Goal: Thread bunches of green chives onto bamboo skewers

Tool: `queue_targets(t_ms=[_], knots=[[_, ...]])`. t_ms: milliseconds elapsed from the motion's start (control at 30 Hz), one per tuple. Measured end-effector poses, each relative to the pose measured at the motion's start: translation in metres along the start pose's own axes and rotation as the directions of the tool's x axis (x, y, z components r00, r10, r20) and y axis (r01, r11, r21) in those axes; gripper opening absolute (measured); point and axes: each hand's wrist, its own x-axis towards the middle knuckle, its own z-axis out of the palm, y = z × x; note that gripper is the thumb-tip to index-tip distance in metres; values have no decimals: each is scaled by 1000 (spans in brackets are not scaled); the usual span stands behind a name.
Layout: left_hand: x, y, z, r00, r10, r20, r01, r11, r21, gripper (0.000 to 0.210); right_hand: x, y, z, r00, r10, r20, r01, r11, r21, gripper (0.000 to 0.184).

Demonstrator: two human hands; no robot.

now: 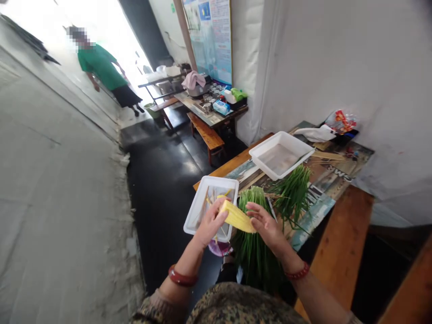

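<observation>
My left hand (213, 221) is closed around the upper left end of a yellow, ribbed, sponge-like piece (239, 218), its exact kind unclear. At the piece's other end is my right hand (267, 227), fingers spread and slightly curled; its fingertips appear to brush the piece. Beneath my hands, a bunch of long green chives (254, 196) hangs over the table's near edge. A second bunch of chives (293, 191) lies to its right. Below my left hand sits a white tray (195, 211) holding yellow and brown scraps.
A larger white tub (261, 158) stands farther back on the table (305, 234). Wooden benches (351, 234) flank it. Behind, another table (195, 106) carries jars and a pink cloth (193, 80). A person in green (103, 67) stands near the bright doorway.
</observation>
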Motion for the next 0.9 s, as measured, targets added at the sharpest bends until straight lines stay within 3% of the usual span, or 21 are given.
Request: queue_targets(t_ms=[100,200,300,533,700,900], knots=[[-16,2,16,994,93,63,-96,994,42,52,-11,-8,13,982,38,186,-47,998,43,61],[-23,-3,22,991,113,72,-118,990,71,54,-28,-6,24,979,115,169,-128,989,71,62],[-26,-7,20,992,85,89,-92,993,77,62,-38,-5,29,971,168,173,-202,957,206,59],[-23,3,19,983,84,160,-40,965,-259,68,-35,-13,41,960,185,210,-265,840,473,48],[-20,11,18,990,54,131,-8,946,-324,48,-28,-8,59,974,174,146,-217,904,369,48],[-14,16,-2,993,-31,112,82,869,-489,38,-20,-13,83,981,167,94,-185,952,244,49]])
